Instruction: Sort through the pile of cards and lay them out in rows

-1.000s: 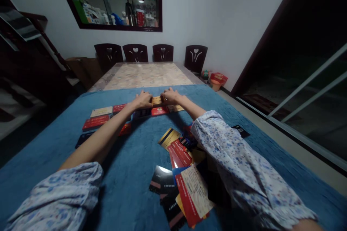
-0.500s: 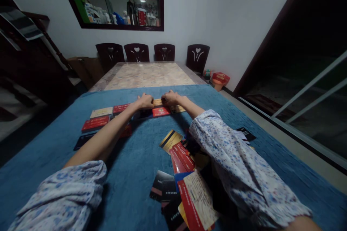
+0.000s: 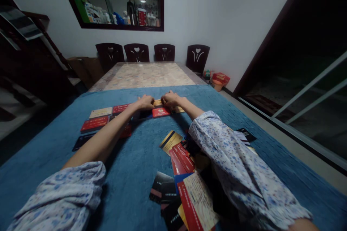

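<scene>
Grip: two-handed pinch on a yellow card [image 3: 157, 102], left hand [image 3: 146, 101] at one end, right hand [image 3: 170, 98] at the other, just beyond a red card [image 3: 161, 112] on blue cloth [image 3: 130, 173]. Looks like lining it up with the laid-out cards [image 3: 94, 124]. Next: probably needs a gentle let-go, no nudging the red one. Closer in, loose card pile [image 3: 189, 184] by the right sleeve [image 3: 230, 162]. Farther out, marbled worktop [image 3: 151, 74], then chairs [image 3: 164, 57].

A soft blue cloth [image 3: 127, 187] covers part of a beige, stone-patterned table [image 3: 149, 74]. Flat red, cream and dark rectangular cards [image 3: 94, 123] lie left of the left hand [image 3: 145, 102]; a multicoloured card pile [image 3: 199, 193] spreads this side of the right hand [image 3: 170, 98].
</scene>
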Demonstrator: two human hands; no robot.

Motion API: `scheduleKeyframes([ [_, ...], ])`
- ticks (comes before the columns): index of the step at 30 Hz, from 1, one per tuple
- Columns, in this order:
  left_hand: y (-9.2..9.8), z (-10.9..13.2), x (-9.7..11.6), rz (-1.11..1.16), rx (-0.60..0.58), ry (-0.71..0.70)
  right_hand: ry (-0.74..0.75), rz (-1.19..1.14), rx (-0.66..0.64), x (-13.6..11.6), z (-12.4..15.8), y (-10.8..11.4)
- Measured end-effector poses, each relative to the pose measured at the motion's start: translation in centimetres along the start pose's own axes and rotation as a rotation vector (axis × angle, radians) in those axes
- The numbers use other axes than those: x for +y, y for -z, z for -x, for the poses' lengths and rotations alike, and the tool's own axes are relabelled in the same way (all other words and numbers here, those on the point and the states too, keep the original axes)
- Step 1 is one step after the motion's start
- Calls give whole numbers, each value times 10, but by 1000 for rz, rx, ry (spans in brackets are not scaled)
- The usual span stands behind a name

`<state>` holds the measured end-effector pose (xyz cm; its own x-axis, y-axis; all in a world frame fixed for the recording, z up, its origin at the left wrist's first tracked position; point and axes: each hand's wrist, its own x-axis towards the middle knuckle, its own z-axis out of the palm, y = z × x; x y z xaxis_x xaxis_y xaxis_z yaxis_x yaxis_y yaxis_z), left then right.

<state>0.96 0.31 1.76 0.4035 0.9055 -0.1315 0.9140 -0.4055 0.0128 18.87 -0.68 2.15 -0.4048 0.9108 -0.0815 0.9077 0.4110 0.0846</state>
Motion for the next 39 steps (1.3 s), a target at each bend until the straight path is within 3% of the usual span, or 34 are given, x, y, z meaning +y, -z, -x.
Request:
scheduleKeyframes([
  [11, 2, 2, 1, 4, 12, 14, -9, -5, 33, 0, -6, -5],
  [23, 4, 9, 0, 47, 91, -2, -16, -6, 53, 7, 11, 1],
  [29, 2, 19, 12, 51, 225, -61, -1, -2, 85, 16, 34, 0],
  [39, -6, 46, 54, 107, 359, -205, -31, -5, 124, 22, 95, 8],
])
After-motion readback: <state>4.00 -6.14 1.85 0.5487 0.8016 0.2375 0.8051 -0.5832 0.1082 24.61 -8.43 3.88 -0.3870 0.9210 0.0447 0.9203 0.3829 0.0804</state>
